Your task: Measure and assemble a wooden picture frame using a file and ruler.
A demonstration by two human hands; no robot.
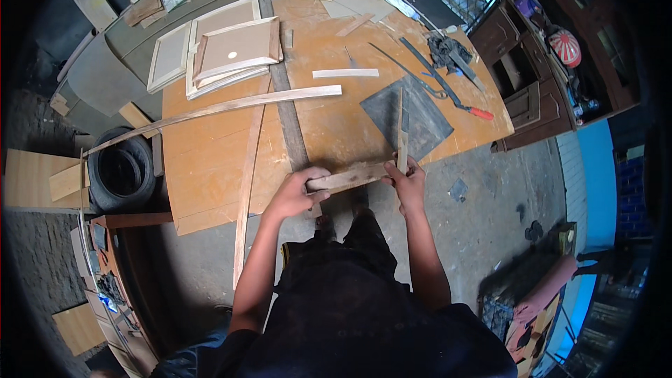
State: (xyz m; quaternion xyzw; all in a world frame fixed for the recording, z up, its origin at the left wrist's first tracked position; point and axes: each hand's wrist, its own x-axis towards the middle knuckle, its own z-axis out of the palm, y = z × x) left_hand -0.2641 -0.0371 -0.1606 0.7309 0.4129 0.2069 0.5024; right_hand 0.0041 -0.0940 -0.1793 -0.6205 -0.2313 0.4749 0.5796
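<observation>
My left hand [299,192] grips the left end of a short wooden strip [350,178], held level at the near edge of the table. At the strip's other end my right hand [407,185] is closed, its fingers also around the foot of a thinner wooden piece [402,129]. That piece points away from me, roughly square to the strip; whether the two are joined I cannot tell. Beyond it a dark square sheet [420,122] lies on the table.
The orange-brown wooden table [210,161] carries several framed panels [234,45], a long wooden strip [245,101], a short pale strip [345,73] and a handsaw [437,87] with an orange-red handle end. Tyres [122,168] stand at left, a dark cabinet [521,98] at right.
</observation>
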